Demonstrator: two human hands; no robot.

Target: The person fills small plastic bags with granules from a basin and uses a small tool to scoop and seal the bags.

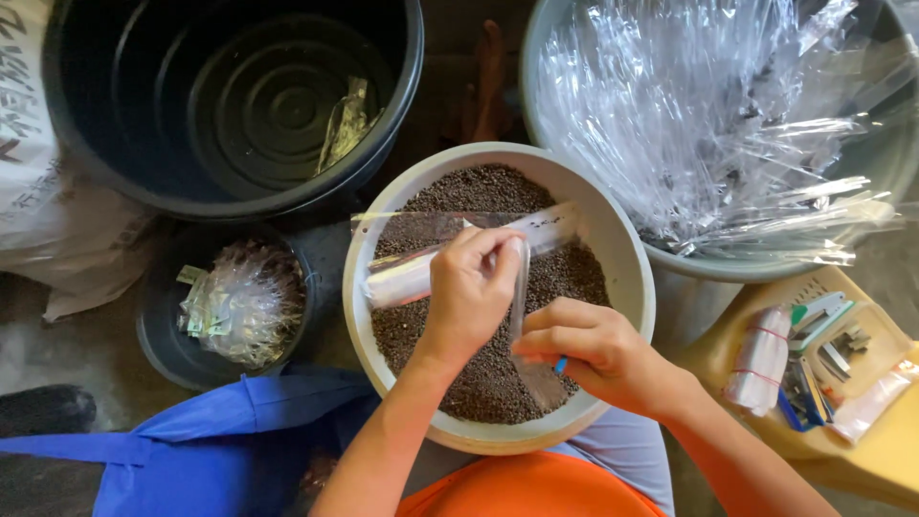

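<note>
Far left, a pale printed sack lies beside a large black tub holding a scrap of foil wrapper. Below it, a smaller black bucket contains a clear bag of small packets; a blue cloth lies in front.

Centre, a white bowl is filled with dark brown granules. Over it the left hand holds a bundle of narrow clear plastic sleeves, fingers curled and pinching the mouth of one hanging sleeve. The right hand sits just beside it, fingers pressed together around a small blue-tipped item (largely hidden, kind not discernible) at the sleeve's lower end.

Upper right, a grey basin holds a heap of loose clear sleeves. Lower right, a yellow stool carries a banded white bundle and staplers.
</note>
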